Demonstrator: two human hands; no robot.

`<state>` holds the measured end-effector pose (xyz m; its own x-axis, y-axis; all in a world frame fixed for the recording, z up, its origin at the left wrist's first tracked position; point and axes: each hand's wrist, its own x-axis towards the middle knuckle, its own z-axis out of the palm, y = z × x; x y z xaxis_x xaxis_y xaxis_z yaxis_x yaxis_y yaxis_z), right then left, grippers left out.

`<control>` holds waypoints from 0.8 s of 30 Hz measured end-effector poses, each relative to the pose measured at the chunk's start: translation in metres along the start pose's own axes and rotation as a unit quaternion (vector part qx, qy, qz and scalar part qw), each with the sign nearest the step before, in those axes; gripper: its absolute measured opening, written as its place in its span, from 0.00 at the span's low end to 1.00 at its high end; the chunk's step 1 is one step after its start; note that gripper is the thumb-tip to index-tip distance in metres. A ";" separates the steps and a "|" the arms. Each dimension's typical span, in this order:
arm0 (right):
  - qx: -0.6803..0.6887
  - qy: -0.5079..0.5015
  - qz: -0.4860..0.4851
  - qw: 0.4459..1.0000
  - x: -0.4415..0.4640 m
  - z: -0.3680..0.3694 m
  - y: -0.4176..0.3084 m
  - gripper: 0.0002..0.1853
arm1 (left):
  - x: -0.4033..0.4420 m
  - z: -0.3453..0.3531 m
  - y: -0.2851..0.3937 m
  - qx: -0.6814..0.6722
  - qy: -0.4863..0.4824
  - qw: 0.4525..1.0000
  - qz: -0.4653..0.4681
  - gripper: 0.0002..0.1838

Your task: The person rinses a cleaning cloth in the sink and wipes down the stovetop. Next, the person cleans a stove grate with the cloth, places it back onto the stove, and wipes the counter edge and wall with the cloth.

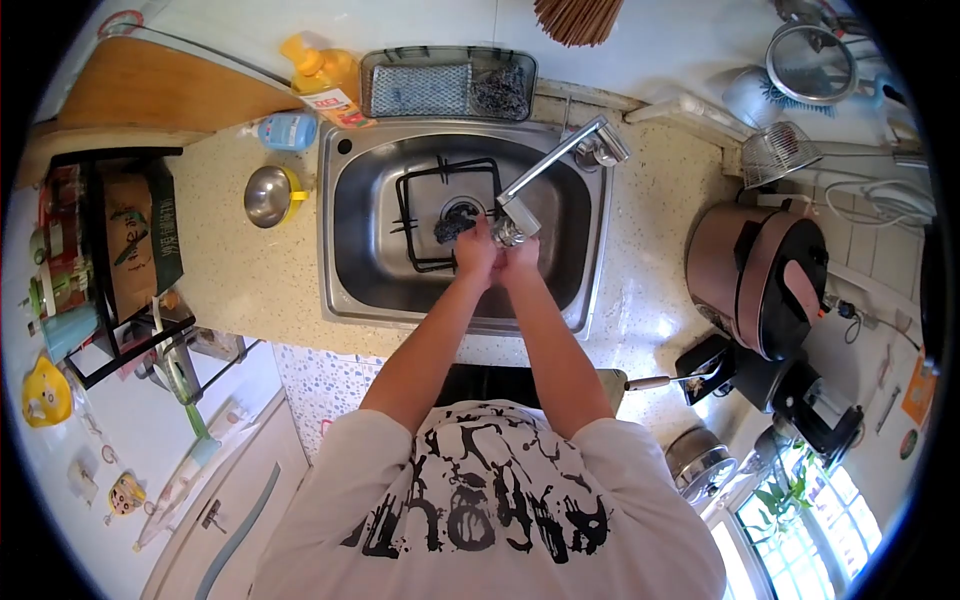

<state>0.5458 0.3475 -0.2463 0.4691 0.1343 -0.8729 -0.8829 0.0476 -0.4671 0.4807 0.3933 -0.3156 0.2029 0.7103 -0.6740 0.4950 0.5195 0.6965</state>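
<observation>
My left hand (475, 255) is over the sink (360, 190), its fingers closed on a dark wiry scouring pad (455, 226). Close beside it, my right hand (520, 260) is under the faucet (520, 215), whose head hides its fingers. Whether the right hand holds anything is hidden. Below the hands, a black stove grate (402, 192) lies in the sink around the drain. Water flow cannot be made out clearly.
Behind the sink stand an orange soap bottle (328, 85) and a rack (447, 52) with a cloth and a scourer. A blue bottle (288, 131) and a metal cup (269, 197) are left. A pressure cooker (735, 270) is right.
</observation>
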 end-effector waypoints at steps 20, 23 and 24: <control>-0.212 -0.231 -0.097 0.945 -0.044 -0.036 -0.007 0.17 | -0.028 -0.023 0.036 -0.146 -0.060 0.987 0.033 0.24; -0.165 -0.213 -0.064 0.961 -0.034 -0.040 -0.009 0.16 | -0.036 -0.032 0.051 -0.237 -0.198 0.947 -0.083 0.28; -0.135 -0.211 -0.051 0.967 -0.034 -0.040 -0.011 0.16 | -0.035 -0.037 0.051 -0.267 -0.278 0.911 -0.146 0.29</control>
<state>0.5406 0.3031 -0.2173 0.4525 0.5378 -0.7113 -0.7677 -0.1709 -0.6176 0.4676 0.4130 -0.2475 0.5987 0.2316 -0.7667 0.1446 0.9103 0.3879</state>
